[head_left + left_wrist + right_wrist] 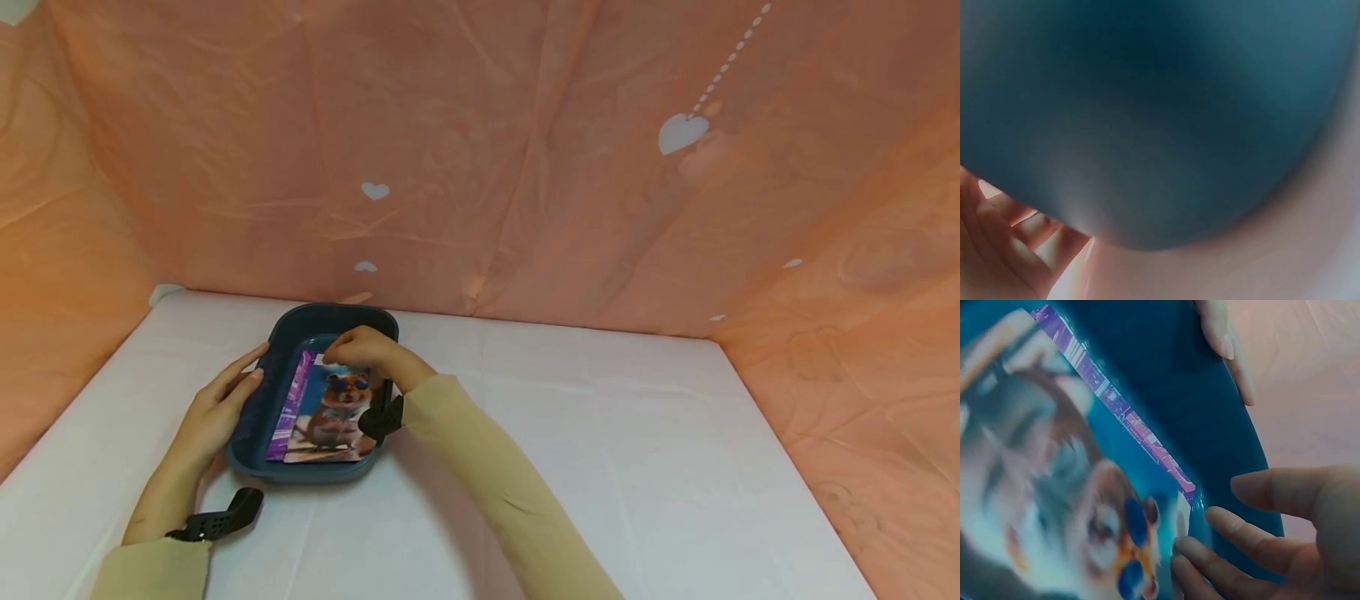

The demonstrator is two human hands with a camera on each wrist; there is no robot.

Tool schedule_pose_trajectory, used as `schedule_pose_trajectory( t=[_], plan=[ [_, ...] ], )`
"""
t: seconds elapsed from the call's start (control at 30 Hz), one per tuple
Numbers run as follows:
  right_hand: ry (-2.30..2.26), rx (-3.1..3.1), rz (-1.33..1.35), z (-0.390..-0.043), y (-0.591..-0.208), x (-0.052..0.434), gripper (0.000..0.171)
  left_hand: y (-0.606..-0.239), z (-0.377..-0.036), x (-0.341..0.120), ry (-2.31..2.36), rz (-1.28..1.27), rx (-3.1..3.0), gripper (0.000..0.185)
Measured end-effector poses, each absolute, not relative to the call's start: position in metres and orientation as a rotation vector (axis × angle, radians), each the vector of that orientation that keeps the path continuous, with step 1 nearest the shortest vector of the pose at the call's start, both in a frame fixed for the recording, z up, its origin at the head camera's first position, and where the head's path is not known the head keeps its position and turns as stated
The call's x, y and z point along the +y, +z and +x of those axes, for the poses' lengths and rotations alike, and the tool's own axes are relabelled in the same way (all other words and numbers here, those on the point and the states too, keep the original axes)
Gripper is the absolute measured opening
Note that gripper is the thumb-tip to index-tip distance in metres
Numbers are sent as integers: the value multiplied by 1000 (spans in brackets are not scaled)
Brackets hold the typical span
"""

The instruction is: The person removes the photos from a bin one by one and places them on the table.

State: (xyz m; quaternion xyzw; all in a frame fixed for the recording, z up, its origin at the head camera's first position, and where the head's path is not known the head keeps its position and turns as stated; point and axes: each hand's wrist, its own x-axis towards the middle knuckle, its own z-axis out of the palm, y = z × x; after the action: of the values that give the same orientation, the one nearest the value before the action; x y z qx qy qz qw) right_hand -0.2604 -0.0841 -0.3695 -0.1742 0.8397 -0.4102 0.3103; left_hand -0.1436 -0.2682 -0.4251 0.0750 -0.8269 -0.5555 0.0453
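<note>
We are steadying the tray (258,408) with our flat left hand (213,417) while our right hand (367,348) is pinching the hamster card (333,412).

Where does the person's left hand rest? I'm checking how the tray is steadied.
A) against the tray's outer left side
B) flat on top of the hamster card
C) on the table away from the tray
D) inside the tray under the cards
A: the left hand lies with straight fingers against the outer left wall of the blue tray, while the right hand touches the hamster card.
</note>
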Motion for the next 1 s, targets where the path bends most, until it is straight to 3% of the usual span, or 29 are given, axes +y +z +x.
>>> schedule_pose_trajectory(
  t=[0.47,1.0],
  plan=[
    [-1019,2205,-611,-263,-371,-82,24,-424,-146,-271,-1673,181,-2530,54],
    [-1380,2067,-577,-263,-371,-75,22,-425,-145,-276,-1671,174,-2551,53]
  ],
)
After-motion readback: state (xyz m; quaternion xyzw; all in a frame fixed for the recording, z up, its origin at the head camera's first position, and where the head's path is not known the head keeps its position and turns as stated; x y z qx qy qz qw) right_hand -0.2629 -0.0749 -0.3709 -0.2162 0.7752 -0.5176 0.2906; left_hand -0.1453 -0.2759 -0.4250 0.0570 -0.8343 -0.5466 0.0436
